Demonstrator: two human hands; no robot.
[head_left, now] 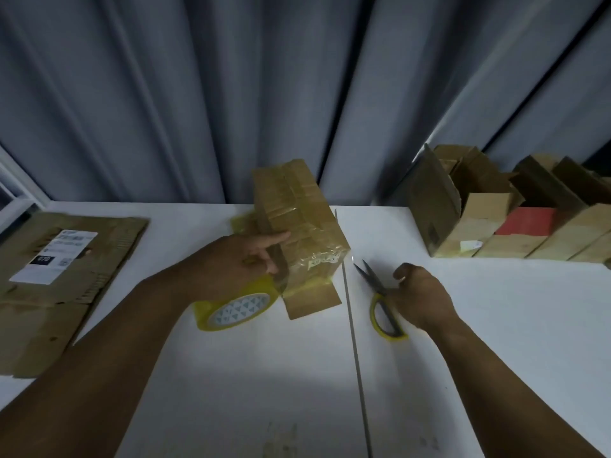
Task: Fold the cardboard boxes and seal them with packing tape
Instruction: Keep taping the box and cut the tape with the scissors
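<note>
Now left hand [236, 264] holds one roll [233, 313], right hand [421, 297] one scissors [372, 278].

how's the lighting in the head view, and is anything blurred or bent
Head view: dim overall, with a brighter patch on the table by the scissors; the right hand is slightly motion-blurred; the wide lens fans the curtain folds outward.

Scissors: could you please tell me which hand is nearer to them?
Right: the right hand grips the scissors; the left hand holds the tape roll beyond the cardboard box.
</note>
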